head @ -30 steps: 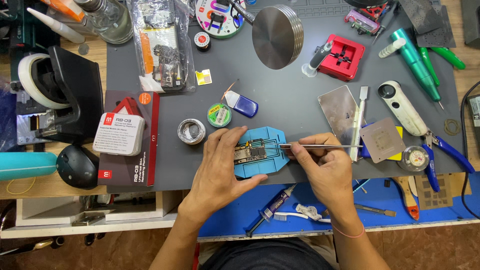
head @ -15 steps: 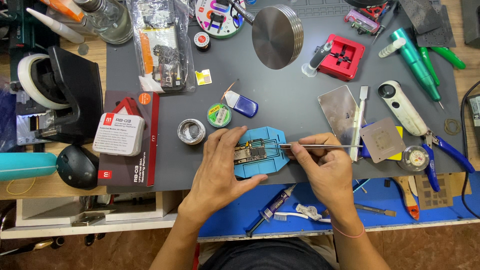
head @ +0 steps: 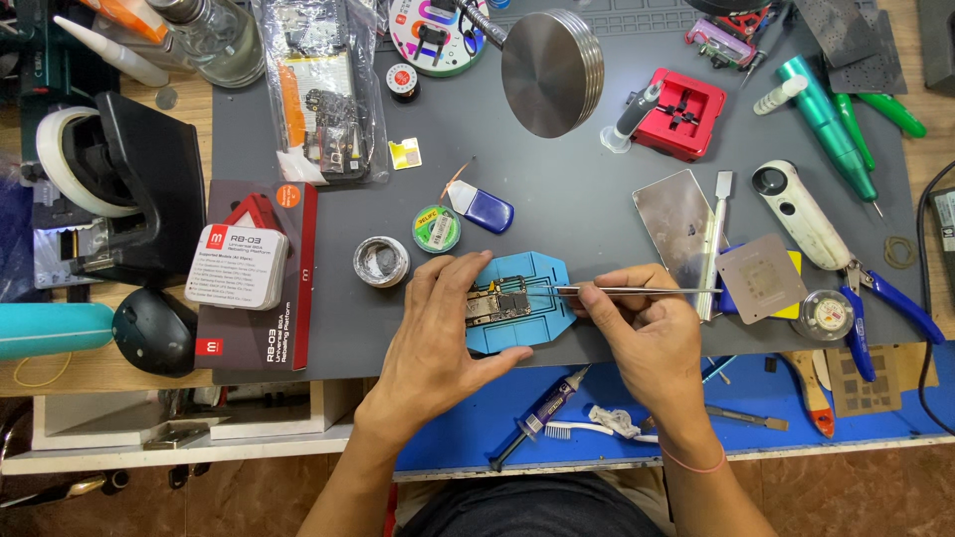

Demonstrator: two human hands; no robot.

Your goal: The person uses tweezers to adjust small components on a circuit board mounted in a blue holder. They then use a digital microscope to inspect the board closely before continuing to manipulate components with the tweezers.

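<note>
Tweezers (head: 637,290), thin and silver, lie level across the right hand (head: 647,338), pinched between thumb and fingers, their tips reaching left onto a small circuit board (head: 497,301). That board is crowded with dark chips and bright metal parts, and it sits in a blue holder (head: 532,323) with cut corners on the grey mat (head: 557,199). One board, one holder and one pair of tweezers are in use. The left hand (head: 438,343) rests flat and unclenched on the mat, gripping nothing, with its fingertips touching the left edge of the board and its thumb along the holder's lower edge. So the board lies between the two hands, just under the left fingertips and just left of the right hand. Beyond the left hand stand two small round tins (head: 382,261), one grey and one green.
</note>
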